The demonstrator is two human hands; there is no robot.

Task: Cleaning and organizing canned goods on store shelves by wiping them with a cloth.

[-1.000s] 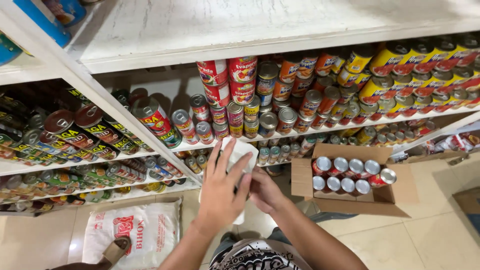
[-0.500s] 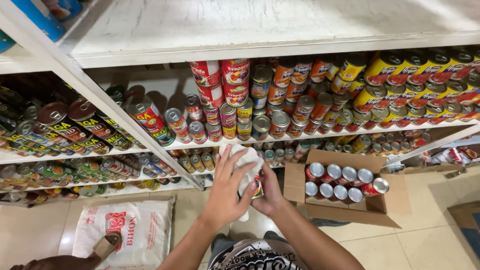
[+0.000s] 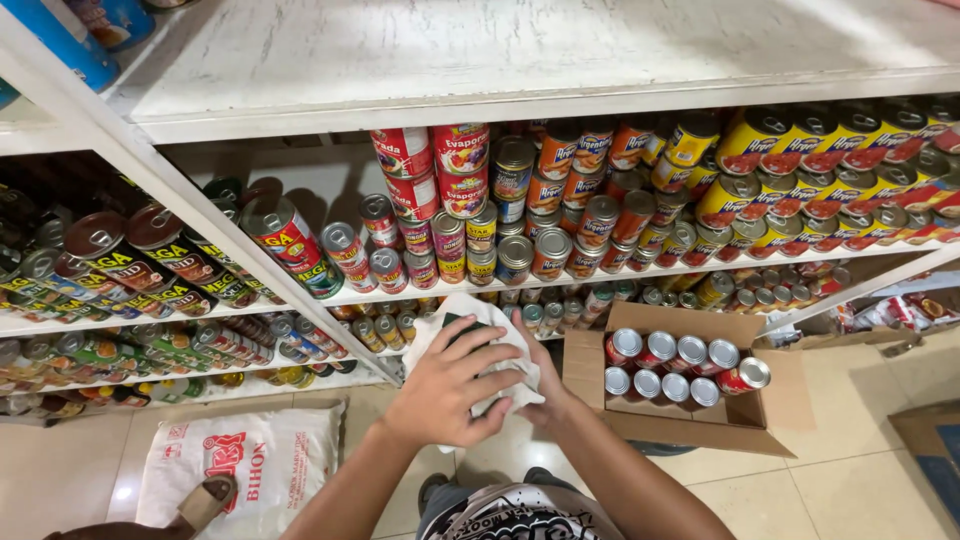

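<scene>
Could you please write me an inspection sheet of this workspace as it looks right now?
Surface: pale tiled floor below white shelves; the top board is bare and worn.
Job's things: white cloth wrapped around a dark item that is mostly hidden.
Clutter: open cardboard box holding red cans; printed white sack lying on the floor.
Grippers: left hand spread over the cloth; right hand under it, fingers gripping the bundle.
Cables: nothing seen.
Surroundings: shelves packed with stacked cans, yellow-labelled ones at right, dark-labelled ones at left; a sandalled foot at lower left.
</scene>
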